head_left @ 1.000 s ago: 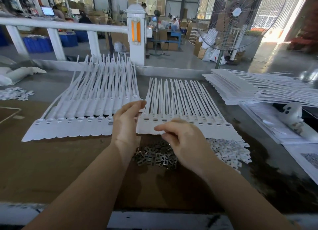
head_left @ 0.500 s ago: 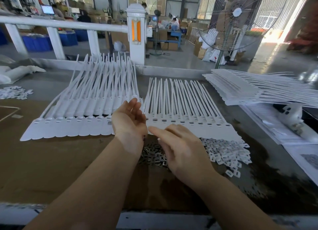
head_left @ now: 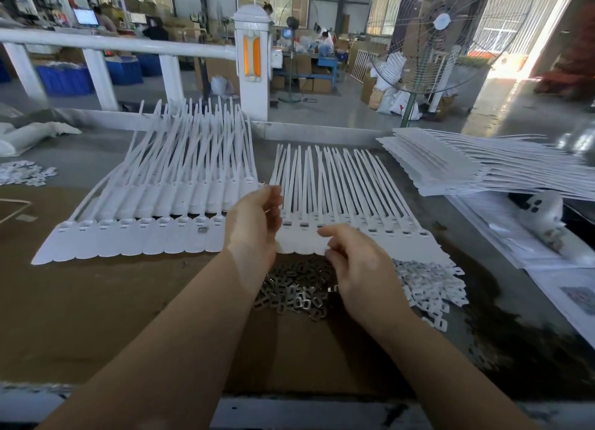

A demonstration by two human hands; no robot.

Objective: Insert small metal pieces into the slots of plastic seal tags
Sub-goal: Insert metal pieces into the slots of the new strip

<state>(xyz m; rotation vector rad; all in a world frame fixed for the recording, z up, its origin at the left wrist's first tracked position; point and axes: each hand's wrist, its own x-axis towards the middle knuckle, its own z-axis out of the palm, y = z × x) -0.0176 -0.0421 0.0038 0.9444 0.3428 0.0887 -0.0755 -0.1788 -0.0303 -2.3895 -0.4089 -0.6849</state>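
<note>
Both hands (head_left: 257, 223) over unlabelled tags (head_left: 354, 233)

The left hand (head_left: 257, 223) stands edge-up at the left end of a sheet of joined white seal tags (head_left: 354, 210), fingers loosely bent against its straps; the right hand (head_left: 360, 268) hovers with curled fingers over the sheet's near edge; whether either pinches anything cannot be told; a heap of small metal pieces (head_left: 296, 294) lies on the brown table (head_left: 96, 301) beneath the wrists; white plastic bits (head_left: 428, 288) are piled just right of it; a second sheet (head_left: 145, 217) lies to the left; a stack of sheets (head_left: 467, 162) sits at the far right.
</note>
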